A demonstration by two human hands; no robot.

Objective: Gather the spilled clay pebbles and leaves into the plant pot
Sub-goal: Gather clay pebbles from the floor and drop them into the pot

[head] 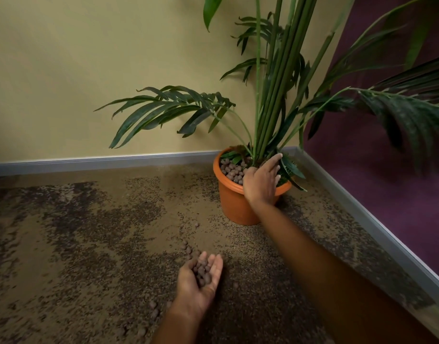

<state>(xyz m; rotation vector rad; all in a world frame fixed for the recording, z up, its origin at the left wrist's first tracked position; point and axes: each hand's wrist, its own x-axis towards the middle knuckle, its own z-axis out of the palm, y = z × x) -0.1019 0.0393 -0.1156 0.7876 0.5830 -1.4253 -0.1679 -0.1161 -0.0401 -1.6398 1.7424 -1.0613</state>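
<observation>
The orange plastic plant pot (234, 204) stands on the mottled brown carpet (89, 232) in the corner where the yellow wall meets the purple one, close to both grey skirting strips. The person's right hand (260, 181) reaches over the pot's near rim, palm down and fingers loosely spread, resting on the clay pebbles (232, 170) and leaves at the base of the palm stems (275, 95); whether it holds anything underneath cannot be told. The left hand (201, 276) lies low over the carpet nearer the person, palm up and cupped half open, cradling a small heap of pebbles. More loose pebbles (188, 248) trail across the carpet from that hand toward the pot, and a few lie beside the left wrist.

The cupped hand looks shallow, so tilting it on the way to the pot would probably roll pebbles off the fingertips. A heavy press on the rim could tip the pot. Pebbles blend into the carpet's dark flecks and may be missed.
</observation>
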